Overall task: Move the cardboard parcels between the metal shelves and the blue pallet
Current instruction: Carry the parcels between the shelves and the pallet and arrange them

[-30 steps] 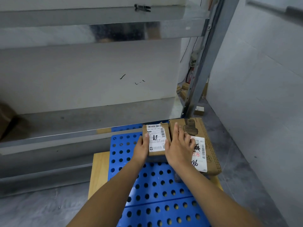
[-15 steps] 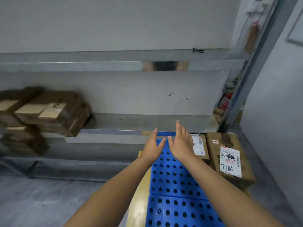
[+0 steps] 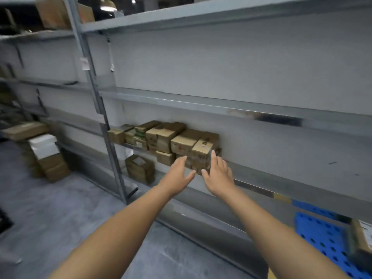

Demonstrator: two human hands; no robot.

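Several brown cardboard parcels [image 3: 182,142] are stacked on a low metal shelf [image 3: 261,179] in the middle of the view. My left hand [image 3: 178,174] and my right hand [image 3: 218,175] reach out with straight fingers on either side of the nearest parcel [image 3: 201,153], the right fingertips at its right edge. Neither hand holds anything. The blue pallet [image 3: 322,236] lies on the floor at the lower right, with a labelled parcel [image 3: 362,236] on it at the frame's edge.
A shelf upright [image 3: 106,125] stands left of the stack. One more parcel [image 3: 140,168] sits on the bottom shelf. Stacked boxes [image 3: 46,156] stand on the grey floor at the left. The shelves above hold little here.
My hands let go of the small parcel on the pallet and lifted. The view swung left, and both hands now reach towards the stack on the shelf.
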